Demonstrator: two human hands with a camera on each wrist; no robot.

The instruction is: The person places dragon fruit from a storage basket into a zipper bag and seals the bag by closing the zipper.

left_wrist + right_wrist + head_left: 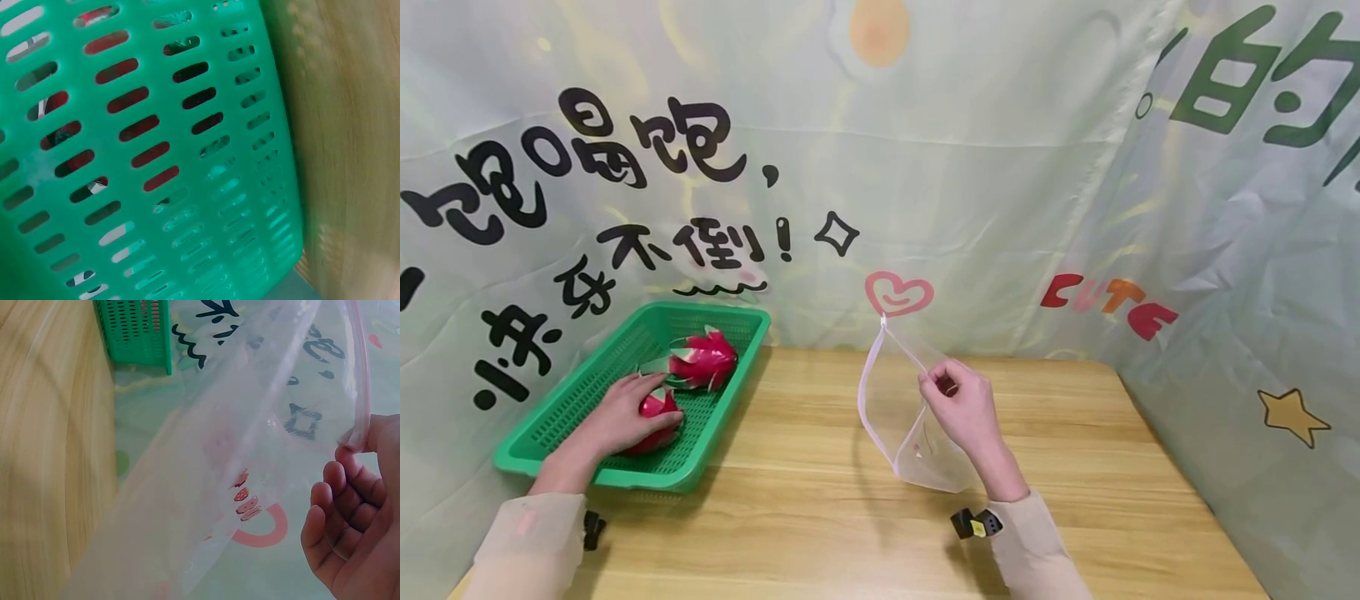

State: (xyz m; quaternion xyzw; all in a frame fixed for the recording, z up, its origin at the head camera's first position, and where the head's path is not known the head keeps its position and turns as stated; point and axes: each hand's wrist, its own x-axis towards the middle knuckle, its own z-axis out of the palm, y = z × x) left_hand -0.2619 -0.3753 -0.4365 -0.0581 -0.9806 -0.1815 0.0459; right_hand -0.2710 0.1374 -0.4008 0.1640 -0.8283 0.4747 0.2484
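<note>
My left hand reaches into a green basket at the left, its fingers and thumb spread round a dragon fruit. Most of that fruit is hidden under the hand. Just beyond it in the basket lies a second dragon fruit, pink-red with green-tipped scales. Over the table, my right hand pinches the rim of a clear zip bag between thumb and forefinger. The bag hangs with its pink-edged mouth gaping toward the left. In the right wrist view, small printed pictures show on the bag.
The basket's slotted wall fills most of the left wrist view, with red showing through the slots. A wooden table lies under everything. Printed cloth with lettering hangs behind and along both sides.
</note>
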